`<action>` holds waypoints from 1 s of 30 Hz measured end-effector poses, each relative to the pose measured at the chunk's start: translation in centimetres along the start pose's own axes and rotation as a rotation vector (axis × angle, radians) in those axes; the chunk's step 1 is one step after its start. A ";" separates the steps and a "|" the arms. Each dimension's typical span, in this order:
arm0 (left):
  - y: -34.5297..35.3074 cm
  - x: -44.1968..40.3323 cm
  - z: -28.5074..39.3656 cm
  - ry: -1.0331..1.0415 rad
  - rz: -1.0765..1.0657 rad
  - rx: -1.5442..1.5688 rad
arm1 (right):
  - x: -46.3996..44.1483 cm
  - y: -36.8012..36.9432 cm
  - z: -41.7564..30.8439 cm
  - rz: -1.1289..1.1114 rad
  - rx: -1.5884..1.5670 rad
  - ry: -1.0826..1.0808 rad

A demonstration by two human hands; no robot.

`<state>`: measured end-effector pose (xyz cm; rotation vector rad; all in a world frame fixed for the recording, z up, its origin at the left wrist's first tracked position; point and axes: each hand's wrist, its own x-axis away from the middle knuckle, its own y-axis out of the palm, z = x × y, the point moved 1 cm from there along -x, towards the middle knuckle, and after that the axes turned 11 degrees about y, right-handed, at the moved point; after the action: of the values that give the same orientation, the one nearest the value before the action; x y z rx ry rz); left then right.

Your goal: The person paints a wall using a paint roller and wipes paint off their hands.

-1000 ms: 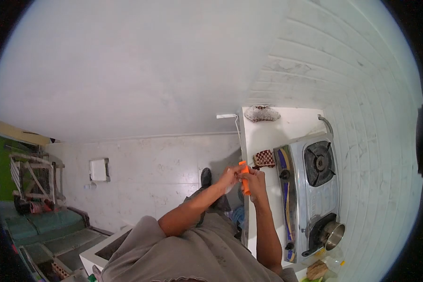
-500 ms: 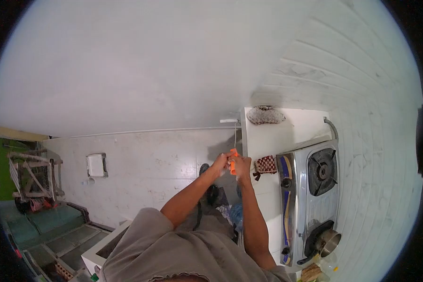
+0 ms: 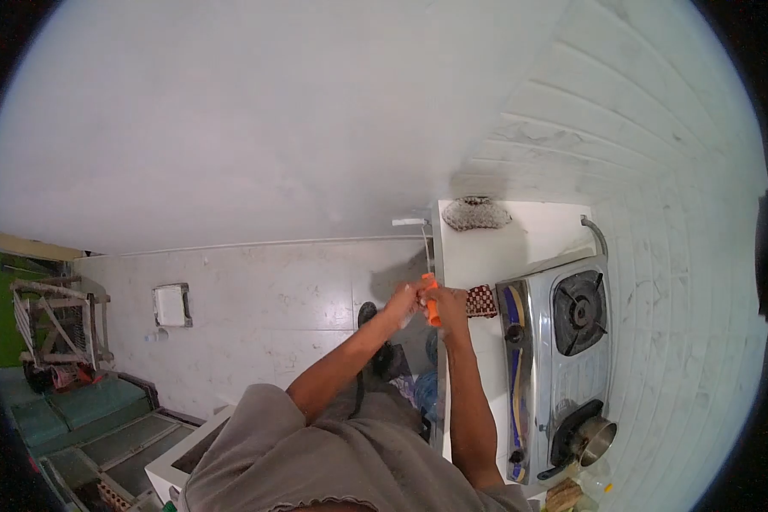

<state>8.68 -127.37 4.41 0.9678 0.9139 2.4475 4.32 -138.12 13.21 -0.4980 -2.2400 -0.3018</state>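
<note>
A small paint roller has an orange handle [image 3: 433, 312], a thin wire frame and a narrow white roller head [image 3: 410, 222]. The head is at the white wall [image 3: 273, 128], low down beside the counter's corner; whether it presses on the surface is hard to see. My left hand [image 3: 404, 300] is closed around the handle from the left. From the right, my right hand [image 3: 450, 305] grips the same handle, its fingers partly covering it. Just right of that hand, a red-and-white checked cloth [image 3: 482, 301] lies on the counter [image 3: 478, 256].
A two-burner gas stove [image 3: 563, 367] stands on the counter, with a metal pot [image 3: 597, 439] at its near burner. A grey-white bundle [image 3: 476, 213] sits at the counter's far end. On the floor lies a white tray [image 3: 172, 305]. A wooden frame [image 3: 55, 320] stands far left.
The whole view has shifted slightly left. My hands and the orange handle have moved a little right and down in the view, and the handle tilts slightly differently. Both hands keep their grip.
</note>
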 end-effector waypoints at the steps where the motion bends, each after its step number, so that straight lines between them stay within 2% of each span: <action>1: 0.6 1.0 -0.1 0.015 -0.009 -0.011 | 2.3 0.0 -0.9 0.006 0.006 -0.002; 3: 2.4 3.8 0.0 0.044 -0.024 -0.030 | 6.6 -0.2 -2.0 0.019 0.021 -0.002; 6: 6.4 7.9 1.8 0.066 0.034 0.010 | 8.2 -1.5 -0.6 -0.038 -0.006 -0.022; 9: 3.4 5.3 -0.5 0.056 -0.001 -0.054 | 8.2 -0.8 -1.7 -0.032 0.000 0.005; 12: 1.7 2.7 -0.1 -0.041 0.046 -0.078 | 2.1 -0.4 1.5 -0.033 -0.131 -0.055; 16: 0.2 2.3 0.1 -0.031 -0.037 -0.034 | 1.3 0.5 2.1 -0.011 -0.102 -0.032; 18: 1.7 4.0 0.6 0.003 0.005 -0.091 | 3.1 -0.1 1.5 -0.033 -0.084 -0.031; 21: 4.2 7.1 0.5 0.060 -0.050 -0.067 | 9.9 -1.0 -1.5 -0.037 0.017 -0.048; 24: 7.2 10.5 1.8 0.064 -0.060 -0.065 | 13.2 -1.8 -2.3 -0.055 -0.014 -0.010; 30: 2.2 5.0 -2.2 0.004 -0.120 -0.094 | 6.5 -2.0 1.5 -0.036 -0.058 0.001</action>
<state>3.47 -127.27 7.04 0.8510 0.8248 2.3698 -1.53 -137.71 17.07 -0.4888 -2.2461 -0.3864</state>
